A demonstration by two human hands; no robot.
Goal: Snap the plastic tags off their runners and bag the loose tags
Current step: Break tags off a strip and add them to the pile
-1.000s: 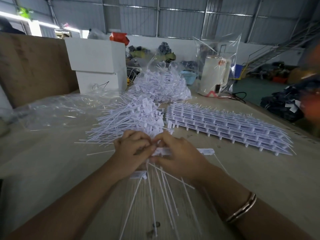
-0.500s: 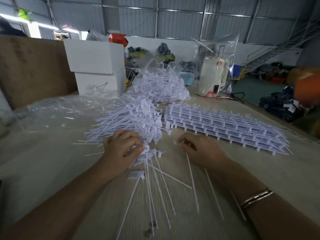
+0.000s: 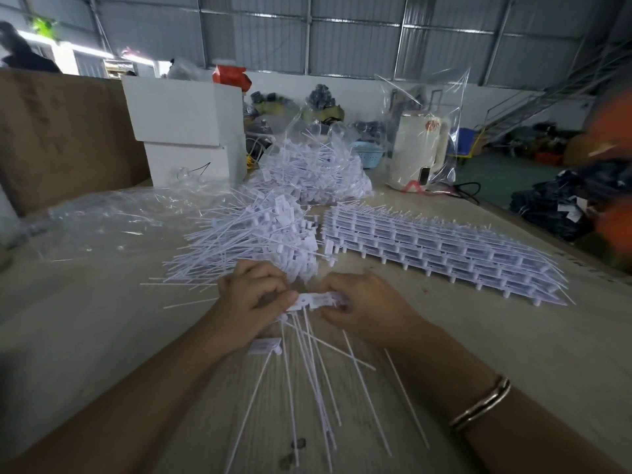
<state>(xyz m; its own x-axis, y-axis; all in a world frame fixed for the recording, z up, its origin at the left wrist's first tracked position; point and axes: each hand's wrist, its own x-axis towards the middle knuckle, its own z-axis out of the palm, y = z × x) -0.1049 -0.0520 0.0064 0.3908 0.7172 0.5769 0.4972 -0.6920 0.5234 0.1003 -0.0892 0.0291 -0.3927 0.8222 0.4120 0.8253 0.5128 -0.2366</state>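
Hands are back together: half a second ago they were apart, the right hand [image 3: 362, 307] off to the side. Now both grip one strip of tags [image 3: 316, 300] just above the worktop [image 3: 496, 336], left hand [image 3: 254, 299] fingers curled on its left end, right-hand fingers pinching the other. Looks like the next snap. Freed tails fan toward the camera. Beyond: loose tag pile [image 3: 253, 241], unsnapped stack [image 3: 441, 248], part-filled bag [image 3: 318, 169].

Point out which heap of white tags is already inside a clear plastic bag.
The far heap, behind the others near the white boxes: clear film rises around it. The loose pile by the hands and the flat stacked runners lie bare on the table.
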